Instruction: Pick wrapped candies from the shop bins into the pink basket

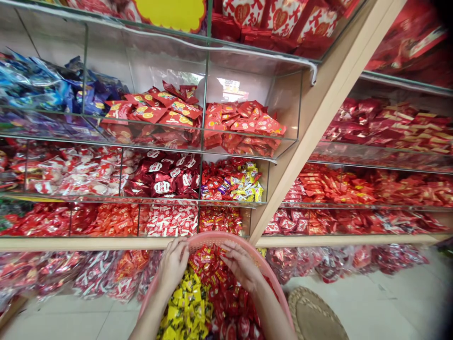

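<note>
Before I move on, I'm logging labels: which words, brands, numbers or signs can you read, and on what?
Nothing reads clearly enough to quote.
Too small or blurred: lettering on maroon packets, fruit-print packets, heart-print packets and yellow sweets in the pink basket.
Yellow sign: visible part blank.

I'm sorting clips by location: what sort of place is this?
Probably a sweet shop or a store's candy section: glass-fronted shelves divided into bins of small wrapped packets, filled clear bags beneath them, and a pink basket holding yellow and red packets.

Bare hands (244, 267) with slim fingers (231, 248), bare tapering forearms (271, 304)
</note>
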Demonstrator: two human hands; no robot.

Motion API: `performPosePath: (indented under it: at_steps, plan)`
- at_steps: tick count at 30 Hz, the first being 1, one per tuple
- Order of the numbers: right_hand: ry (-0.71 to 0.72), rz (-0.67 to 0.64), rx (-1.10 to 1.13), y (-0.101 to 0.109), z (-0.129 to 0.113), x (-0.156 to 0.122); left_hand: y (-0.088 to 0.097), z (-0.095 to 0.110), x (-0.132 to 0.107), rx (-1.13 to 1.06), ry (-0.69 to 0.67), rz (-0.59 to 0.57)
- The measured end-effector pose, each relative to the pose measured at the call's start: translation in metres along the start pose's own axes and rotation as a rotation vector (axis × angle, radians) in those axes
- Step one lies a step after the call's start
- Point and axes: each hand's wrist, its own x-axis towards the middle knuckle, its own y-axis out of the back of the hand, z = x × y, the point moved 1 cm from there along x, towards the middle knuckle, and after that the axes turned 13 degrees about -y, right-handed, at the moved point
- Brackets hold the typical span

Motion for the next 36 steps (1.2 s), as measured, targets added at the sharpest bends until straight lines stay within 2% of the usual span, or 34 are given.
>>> performPosePath:
  at_steps: [2,5,9,15,20,22,25,27,29,32,36]
  plan:
    - [0.038,-0.025,-0.017,-0.003,-0.007,-0.004,0.000,0.000,0.000,-0.001,-0.004,0.006]
    - [0.014,-0.059,-0.054,-0.007,-0.012,-0.010,0.000,0.000,0.000,0.000,0.002,0.001]
    - [-0.022,-0.053,-0.066,-0.004,-0.003,-0.011,-0.001,-0.001,0.000,-0.003,-0.002,-0.002]
    - [-0.003,0.085,-0.069,0.007,0.020,0.007,0.000,0.000,-0.001,0.002,0.002,-0.010]
    - [0.059,0.075,-0.185,-0.011,0.028,0.027,-0.001,0.000,-0.001,0.011,0.013,-0.015]
    - [0.165,0.067,-0.305,-0.022,0.029,0.032,-0.001,0.000,0.000,0.016,0.017,-0.014]
    - [0.461,0.108,-0.624,-0.034,0.022,0.032,0.000,0.000,0.000,0.014,0.013,-0.007]
    - [0.642,0.156,-0.822,-0.038,0.011,0.032,0.000,0.000,0.001,0.008,0.007,-0.007]
    - [0.749,0.214,-0.964,-0.037,-0.005,0.035,0.001,0.000,0.001,0.000,0.004,-0.004]
    - [0.766,0.344,-1.166,-0.029,-0.034,0.050,0.001,0.000,0.000,-0.008,0.003,0.003]
    - [0.546,0.498,-1.532,-0.020,-0.066,0.084,0.000,0.000,-0.001,-0.006,0.015,-0.001]
